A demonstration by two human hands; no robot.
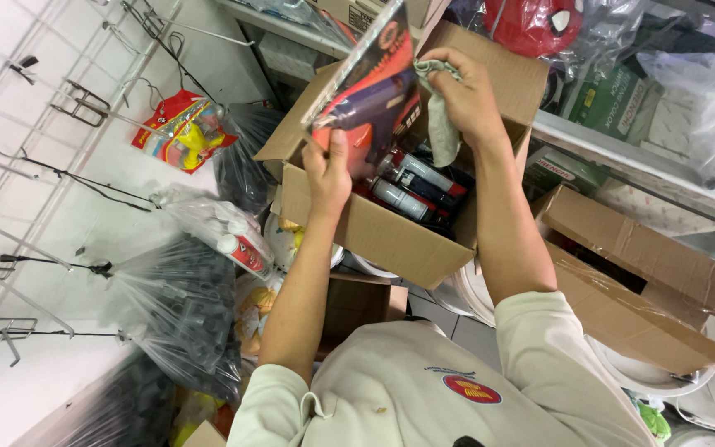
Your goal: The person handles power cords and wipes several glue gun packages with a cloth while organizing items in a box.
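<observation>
My left hand [328, 174] grips the lower edge of a flat blister pack [370, 91] holding a dark blue glue gun on a red and black card. I hold it tilted above an open cardboard box [374, 232]. My right hand [467, 91] clutches a pale grey cloth [440, 124] and presses it against the pack's right edge. Inside the box lie more packaged items [415, 186] in red, black and silver.
A white wall grid with metal hooks [84, 103] fills the left, with a toy pack [182, 128] hanging on it. Clear plastic bags [184, 306] pile below. Open cardboard boxes [639, 273] and white buckets [664, 372] stand at right, under a shelf [622, 157] of bagged goods.
</observation>
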